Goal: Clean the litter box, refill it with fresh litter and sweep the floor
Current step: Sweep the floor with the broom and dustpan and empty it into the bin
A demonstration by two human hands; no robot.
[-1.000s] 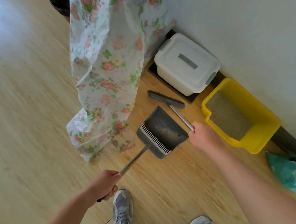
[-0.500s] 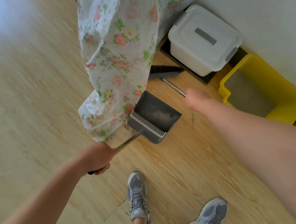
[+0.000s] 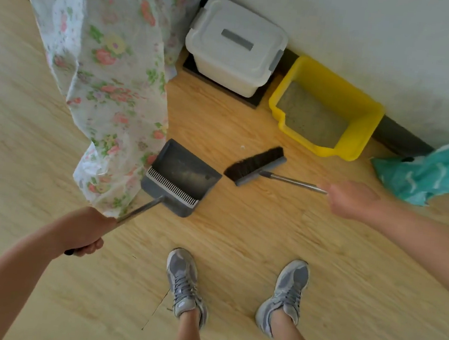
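A yellow litter box [image 3: 362, 115] filled with grey litter stands against the wall. My left hand [image 3: 84, 231] grips the metal handle of a grey dustpan [image 3: 181, 176] that rests on the wooden floor with its mouth toward the wall. My right hand [image 3: 350, 199] grips the metal handle of a broom [image 3: 254, 164], whose black bristles touch the floor just right of the dustpan's mouth, in front of the litter box. A small white speck [image 3: 242, 147] lies on the floor beyond the bristles.
A white lidded bin [image 3: 233, 46] sits on a dark mat by the wall, left of the litter box. A floral curtain [image 3: 108, 74] hangs down to the dustpan's left side. A teal bag [image 3: 433, 172] lies at the right. My two grey shoes [image 3: 186, 285] stand behind the dustpan.
My right hand has swung the broom from beside the white bin to the right, so the head now lies in front of the litter box. The dustpan has stayed in place.
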